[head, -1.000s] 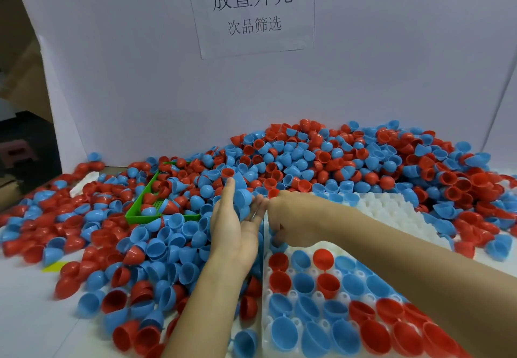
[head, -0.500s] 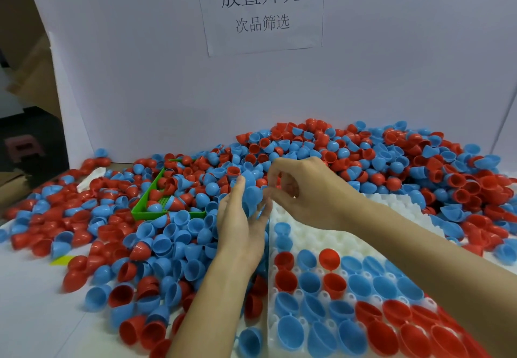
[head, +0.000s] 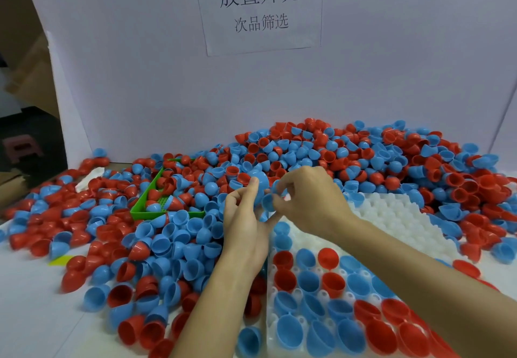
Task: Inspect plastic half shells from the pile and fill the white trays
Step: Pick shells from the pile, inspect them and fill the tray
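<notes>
Far left, off the worktop's left edge: a dim area with a pink stool (head: 21,146), only partly made out. On the worktop (head: 25,315) a pile of red and blue half shells (head: 363,159) runs from the left edge to the right edge, heaped highest against the white backboard (head: 391,63). A green basket (head: 145,206) lies in the pile left of centre, most of its rim buried under shells.

Centre: the left hand (head: 246,217), palm turned rightward with fingers upright and loosely curved, holds a stack of blue shells (head: 258,187); how many are nested cannot be told. Above, a paper sign (head: 260,7) on the backboard reads "放置外壳" in large characters and "次品筛选" in smaller ones; its top is cut off by the frame.

Right of centre: the right hand (head: 305,198), fingers curled, pinches a small blue shell (head: 268,202) just beside the left hand's stack; its fingertips hide the contact. A white tray (head: 391,217) lies at the worktop's near right, its near rows filled with red and blue shells, its far rows bare, its far and right edges overlapped by the pile. The right forearm covers part of it.
</notes>
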`<action>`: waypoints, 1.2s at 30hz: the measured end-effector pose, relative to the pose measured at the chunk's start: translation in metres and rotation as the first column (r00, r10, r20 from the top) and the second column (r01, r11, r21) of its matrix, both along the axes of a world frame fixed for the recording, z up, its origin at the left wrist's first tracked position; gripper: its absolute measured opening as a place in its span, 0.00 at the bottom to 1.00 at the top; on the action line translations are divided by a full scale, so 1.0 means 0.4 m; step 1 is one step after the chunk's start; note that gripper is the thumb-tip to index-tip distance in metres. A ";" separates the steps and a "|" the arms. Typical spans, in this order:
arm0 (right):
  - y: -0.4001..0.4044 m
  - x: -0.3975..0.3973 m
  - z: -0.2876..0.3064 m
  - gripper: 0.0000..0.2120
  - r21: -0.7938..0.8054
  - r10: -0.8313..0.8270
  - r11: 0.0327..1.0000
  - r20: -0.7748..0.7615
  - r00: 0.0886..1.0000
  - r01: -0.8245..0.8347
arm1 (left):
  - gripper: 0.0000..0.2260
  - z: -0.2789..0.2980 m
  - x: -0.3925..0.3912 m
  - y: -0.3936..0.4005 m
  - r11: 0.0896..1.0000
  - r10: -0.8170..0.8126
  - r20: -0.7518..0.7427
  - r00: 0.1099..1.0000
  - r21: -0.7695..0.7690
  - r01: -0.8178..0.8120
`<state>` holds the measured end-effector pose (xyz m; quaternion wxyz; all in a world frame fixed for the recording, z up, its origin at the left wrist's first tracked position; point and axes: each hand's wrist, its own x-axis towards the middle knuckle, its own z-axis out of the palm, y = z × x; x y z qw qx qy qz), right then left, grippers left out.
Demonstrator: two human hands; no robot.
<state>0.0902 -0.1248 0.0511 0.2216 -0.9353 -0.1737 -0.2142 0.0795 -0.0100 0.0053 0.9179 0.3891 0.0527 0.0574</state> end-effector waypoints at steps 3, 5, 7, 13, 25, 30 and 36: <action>-0.056 0.018 0.027 0.05 0.012 0.020 1.000 -0.038 0.999 -0.019 | 0.09 0.001 0.003 0.004 1.000 0.018 0.010 1.000 0.022 -0.018; -0.088 0.023 0.041 0.05 -0.060 0.063 0.996 -0.114 0.992 -0.070 | 0.09 0.000 0.005 0.007 0.998 0.047 0.014 0.999 0.034 -0.048; -0.104 0.023 0.043 0.04 -0.165 0.091 0.978 -0.227 0.970 -0.130 | 0.09 0.001 0.005 0.008 0.998 0.055 0.019 0.998 0.033 -0.056; -0.094 0.009 0.002 0.05 -0.414 0.037 0.887 -0.376 0.926 -0.203 | 0.08 0.001 0.003 0.006 0.999 0.046 0.012 0.999 0.017 -0.046; -0.086 0.021 0.006 0.11 -0.370 0.026 0.892 -0.532 0.847 -0.260 | 0.17 -0.004 -0.005 0.003 0.999 0.034 0.144 0.989 0.025 -0.038; -0.106 0.022 0.032 0.13 -0.019 0.097 0.994 -0.258 0.961 -0.105 | 0.19 -0.007 -0.003 0.000 0.996 -0.012 0.193 0.981 0.093 -0.006; -0.084 -0.003 0.031 0.06 0.508 0.297 0.860 -0.416 0.860 -0.051 | 0.17 -0.008 -0.009 -0.006 0.965 -0.060 0.245 0.968 0.261 -0.006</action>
